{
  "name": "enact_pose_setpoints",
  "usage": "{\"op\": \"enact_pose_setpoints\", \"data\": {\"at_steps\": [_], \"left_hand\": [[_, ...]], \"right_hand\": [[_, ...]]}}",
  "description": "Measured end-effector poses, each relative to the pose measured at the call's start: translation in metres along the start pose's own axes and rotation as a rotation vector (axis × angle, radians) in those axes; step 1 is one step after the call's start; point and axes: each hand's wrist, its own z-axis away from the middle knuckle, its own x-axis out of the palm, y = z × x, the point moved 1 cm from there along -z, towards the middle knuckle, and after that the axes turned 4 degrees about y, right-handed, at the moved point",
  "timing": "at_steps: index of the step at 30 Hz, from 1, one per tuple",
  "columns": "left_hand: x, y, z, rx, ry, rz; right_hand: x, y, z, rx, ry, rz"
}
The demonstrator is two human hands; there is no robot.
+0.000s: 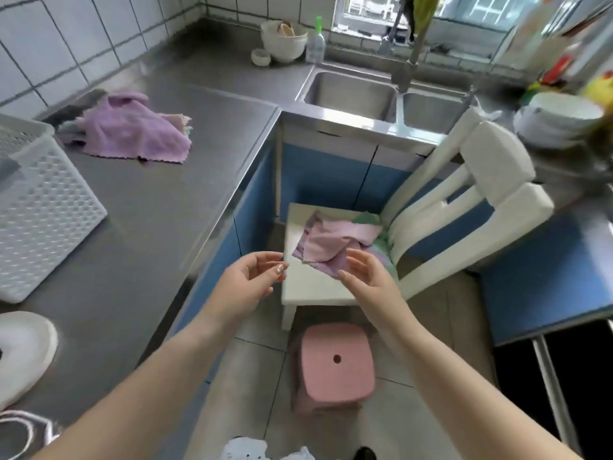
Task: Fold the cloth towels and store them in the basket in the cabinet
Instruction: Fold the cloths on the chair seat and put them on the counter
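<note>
Steel counter (149, 210) wraps the left side and top of the frame in an L, with white tiled wall behind it, a double sink (351, 91) at top centre and blue cabinet fronts (325, 174) underneath. At the left edge a white perforated basket (43, 207) sits on the counter, and beyond it, upper left, a heap of purple towels (136, 131) lies rumpled and unfolded. Mid-frame a white chair (318, 283) stands on the tiled floor, a pink stool (335, 366) just below it.

On the chair seat lies the pile I am reaching for: a pink towel (335, 244) crumpled over a purple one, with green cloth showing at the back. I judge these light, limp and soft, not slippery; they will sag from any single pinch, so the near corners of the top towel look the best places to hold.

My left hand (252, 280) hovers beside the chair's near-left edge, fingers loosely curled and holding nothing. My right hand (365, 273) is over the pile's near edge, fingers spread and relaxed; whether the fingertips touch the cloth I cannot tell. Nothing is folded yet.
</note>
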Motion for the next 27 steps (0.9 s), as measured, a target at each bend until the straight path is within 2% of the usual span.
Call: {"op": "enact_pose_setpoints", "data": {"at_steps": [5, 15, 21, 27], "left_hand": [[0.055, 0.000, -0.007, -0.007, -0.006, 0.001], [0.154, -0.013, -0.025, -0.074, 0.163, 0.065], [0.159, -0.021, -0.057, -0.108, 0.228, 0.122], [0.135, -0.034, -0.151, -0.153, 0.188, 0.138]], "right_hand": [[-0.051, 0.022, -0.008, 0.019, -0.001, -0.007], [-0.141, 0.077, -0.061, 0.025, -0.171, -0.002], [-0.141, 0.090, -0.112, 0.073, -0.201, -0.006], [-0.100, 0.098, -0.189, 0.128, -0.181, 0.024]]}}
